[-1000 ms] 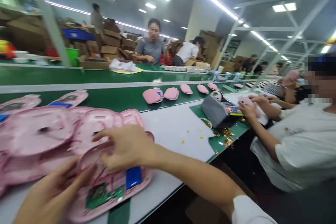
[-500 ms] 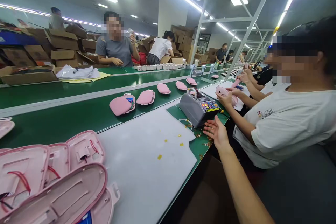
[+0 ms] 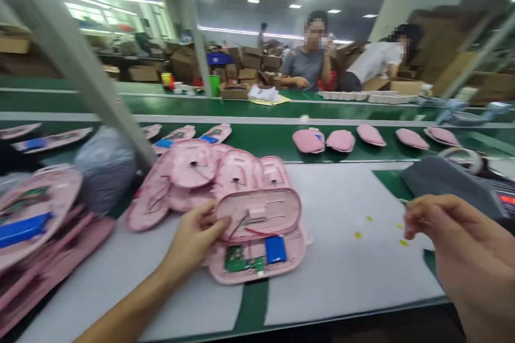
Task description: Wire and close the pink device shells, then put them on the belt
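My left hand (image 3: 197,236) grips the left end of an oval pink plastic shell (image 3: 277,217), thumb on its rim. A wire runs over the shell's inner face. Just below it lies a matching pink half (image 3: 295,257) with a green circuit board (image 3: 237,260) and a blue battery (image 3: 276,250) inside. My right hand (image 3: 454,241) is raised at the right, in front of the grey tape dispenser (image 3: 438,177). Its fingers are curled together at the tips; whether anything is pinched there is too blurred to see.
Pink shells (image 3: 193,163) are heaped behind my left hand, with another stack (image 3: 60,257) at far left. Small yellow tape pieces (image 3: 358,235) dot the white sheet (image 3: 333,278). Closed pink cases (image 3: 340,141) line the green bench. A slanted metal post (image 3: 92,69) rises at left.
The view has swung left to the shells. My left hand has come into view, holding a shell. My right hand, earlier open beside the tape dispenser, now has its fingers curled together.
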Demonstrator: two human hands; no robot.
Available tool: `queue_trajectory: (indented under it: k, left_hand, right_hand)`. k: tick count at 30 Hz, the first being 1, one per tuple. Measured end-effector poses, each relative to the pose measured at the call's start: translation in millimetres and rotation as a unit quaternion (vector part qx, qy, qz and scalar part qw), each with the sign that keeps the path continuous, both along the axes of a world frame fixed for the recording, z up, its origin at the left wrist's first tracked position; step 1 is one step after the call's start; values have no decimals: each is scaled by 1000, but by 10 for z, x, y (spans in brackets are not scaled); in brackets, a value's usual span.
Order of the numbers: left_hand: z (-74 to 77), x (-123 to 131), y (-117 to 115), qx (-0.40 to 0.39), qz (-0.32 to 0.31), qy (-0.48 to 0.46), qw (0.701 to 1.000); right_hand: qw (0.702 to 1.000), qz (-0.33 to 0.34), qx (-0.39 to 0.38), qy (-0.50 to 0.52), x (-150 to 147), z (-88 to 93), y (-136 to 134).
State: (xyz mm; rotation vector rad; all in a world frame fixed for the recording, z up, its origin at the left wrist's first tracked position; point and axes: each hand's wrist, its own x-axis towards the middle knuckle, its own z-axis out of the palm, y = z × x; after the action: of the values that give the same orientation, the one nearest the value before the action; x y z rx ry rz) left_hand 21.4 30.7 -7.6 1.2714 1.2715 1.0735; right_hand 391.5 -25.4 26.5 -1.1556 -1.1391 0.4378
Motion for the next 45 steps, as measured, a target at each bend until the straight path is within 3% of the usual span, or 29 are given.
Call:
queue_trajectory:
  k: [2, 4, 5, 9, 11, 13, 16, 19, 25, 30, 34, 37, 39, 42, 45]
  left_hand:
    - [-6, 26, -33, -23, -22, -61, 998]
    - [-12, 76, -44, -27, -45, -112, 992]
    - [-21, 96, -51, -23, -54, -128, 990]
    - [-96, 118, -83, 19, -74, -169, 983]
    - [-134, 105, -89, 34, -74, -181, 980]
    - [-151, 93, -95, 41, -78, -184, 979]
    - [-134, 84, -113, 53, -88, -178, 979]
    - [-110, 89, -133, 63, -86, -173, 979]
    - [-126, 75, -141, 55, -91, -138, 985]
    - [-77, 41, -172, 108, -46, -25, 993]
    - [-88, -2, -214, 166, -92, 86, 978]
    - [-36, -163, -252, 233, -176, 163, 943]
    - [118, -298, -281, 242, -265, 222, 907]
    - [452, -375, -290, 112, -376, 318, 863]
    - [672, -203, -205, 21, -325, 349, 879]
  right_hand:
    - [973, 159, -5, -169, -595, 209, 164]
    - [905, 270, -4, -330, -1144, 340, 362]
    - [864, 294, 3, -408, -1371, 363, 464]
    - [707, 263, 64, -653, -1859, 238, 767]
    - [668, 232, 87, -702, -1901, 141, 818]
    - [653, 209, 103, -721, -1888, 71, 822]
    - [645, 188, 109, -733, -1874, 25, 792]
    - [655, 187, 100, -725, -1904, 40, 767]
    - [767, 126, 8, -629, -1833, 215, 862]
    - [797, 218, -39, -562, -1629, 252, 965]
    - [821, 199, 63, -531, -1572, 188, 741]
    - [803, 151, 188, -545, -1518, 33, 380]
    - [776, 134, 251, -562, -1484, -162, 152]
    - [767, 145, 269, -564, -1487, -495, -29]
    - [795, 150, 262, -526, -1535, -705, -48]
